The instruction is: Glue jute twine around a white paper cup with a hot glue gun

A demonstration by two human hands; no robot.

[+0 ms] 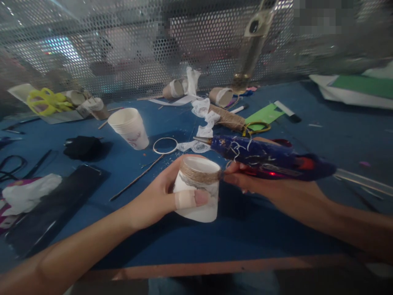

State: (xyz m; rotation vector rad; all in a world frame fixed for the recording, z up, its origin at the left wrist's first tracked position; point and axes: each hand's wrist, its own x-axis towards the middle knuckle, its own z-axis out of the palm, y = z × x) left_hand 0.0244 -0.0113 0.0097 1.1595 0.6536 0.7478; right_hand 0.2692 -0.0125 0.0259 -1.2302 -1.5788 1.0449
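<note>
My left hand (159, 196) is wrapped round a white paper cup (201, 205), its bandaged thumb pressed on the cup's front. A band of brown twine (198, 174) circles the cup just under its rim. My right hand (245, 178) grips a dark blue hot glue gun (264, 157), whose nozzle points left above the cup. The fingers of that hand also pinch the twine's end at the cup's right side.
On the blue table (276, 229) lie a stack of paper cups (130, 127), a white ring (165, 145), lace ribbon (204, 114), a twine spool (227, 116), scissors (256, 127), yellow scissors (46, 101), a dark phone (55, 205) and a perforated metal screen (138, 45) behind.
</note>
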